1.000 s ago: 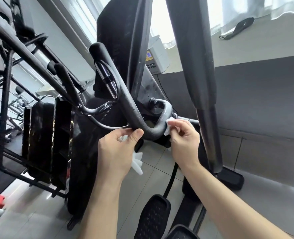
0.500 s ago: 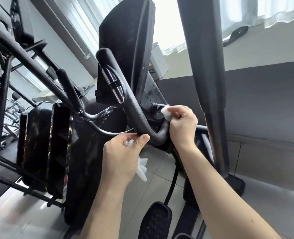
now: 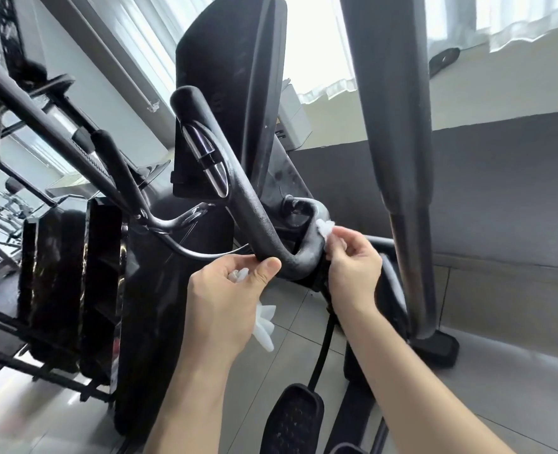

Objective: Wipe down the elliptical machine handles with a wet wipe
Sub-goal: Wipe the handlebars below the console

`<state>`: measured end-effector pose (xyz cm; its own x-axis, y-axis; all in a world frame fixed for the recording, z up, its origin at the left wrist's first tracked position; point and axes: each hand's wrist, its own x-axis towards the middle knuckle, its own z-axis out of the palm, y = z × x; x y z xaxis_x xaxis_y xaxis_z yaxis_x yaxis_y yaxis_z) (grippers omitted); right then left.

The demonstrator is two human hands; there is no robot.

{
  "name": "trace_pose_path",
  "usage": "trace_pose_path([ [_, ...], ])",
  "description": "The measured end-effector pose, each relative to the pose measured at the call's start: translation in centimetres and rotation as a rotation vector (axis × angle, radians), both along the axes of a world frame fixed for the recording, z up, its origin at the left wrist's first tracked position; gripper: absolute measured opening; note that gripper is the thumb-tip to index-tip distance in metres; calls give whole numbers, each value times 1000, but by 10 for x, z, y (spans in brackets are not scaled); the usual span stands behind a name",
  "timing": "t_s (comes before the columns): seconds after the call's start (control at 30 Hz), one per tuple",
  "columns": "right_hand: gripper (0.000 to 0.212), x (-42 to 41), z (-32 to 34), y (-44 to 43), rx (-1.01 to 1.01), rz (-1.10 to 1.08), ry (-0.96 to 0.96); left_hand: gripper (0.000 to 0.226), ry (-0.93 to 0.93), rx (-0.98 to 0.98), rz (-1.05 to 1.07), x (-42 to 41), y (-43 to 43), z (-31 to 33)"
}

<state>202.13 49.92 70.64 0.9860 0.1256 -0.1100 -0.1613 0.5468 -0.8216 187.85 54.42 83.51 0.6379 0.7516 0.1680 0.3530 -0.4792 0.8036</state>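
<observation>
The black curved handle [image 3: 238,198] of the elliptical machine runs from upper left down to a U-bend in the middle of the view. My left hand [image 3: 225,306] grips the handle just before the bend, with a crumpled white wipe [image 3: 264,326] bunched in its palm and hanging below. My right hand [image 3: 353,267] pinches a second white wet wipe [image 3: 325,228] and presses it against the right, rising side of the bend. A metal pulse sensor [image 3: 205,158] sits higher on the handle.
The console back [image 3: 231,77] stands behind the handle. A thick moving arm [image 3: 395,126] rises on the right, close to my right hand. A pedal [image 3: 294,417] lies below. Another machine's frame [image 3: 41,126] fills the left. The floor is tiled.
My right hand slid its wipe up the right side of the bend, then back down a little. My left hand has kept its grip on the handle. The camera view shifted slightly.
</observation>
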Motion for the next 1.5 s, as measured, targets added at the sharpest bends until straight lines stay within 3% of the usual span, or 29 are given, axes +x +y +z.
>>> trace_pose_path([
  [0.1,17,27,2,16,120,56,149,18,-6,-18,-15,0,-1,1],
  [0.2,24,28,2,22,175,54,170,24,-25,-62,-12,0,2,0],
  [0.4,9,-34,-9,3,123,48,79,32,-49,-60,-15,-1,9,-6],
  [0.5,7,-65,-6,-16,145,138,19,22,-60,-46,-27,-1,8,-6],
  [0.7,14,-43,10,-12,87,142,197,17,-74,-60,-72,-3,7,-5],
  [0.83,18,-47,21,-11,145,221,298,11,-118,-53,-123,-6,17,-11],
  [1.0,16,-88,40,-24,409,358,324,3,-159,-88,-229,-15,34,-26],
  [1.2,11,-120,77,-33,243,352,48,9,-323,-140,-277,-38,53,-36],
  [1.27,3,-128,81,-34,76,306,-77,5,-392,-229,-304,-46,62,-40],
  [1.37,15,-136,71,-34,-201,184,-163,5,-419,-308,-397,-57,72,-53],
  [1.47,7,-146,61,-29,-316,133,-241,11,-395,-387,-579,-61,72,-69],
  [1.5,15,-150,58,-26,-346,132,-258,12,-394,-397,-619,-61,71,-72],
])
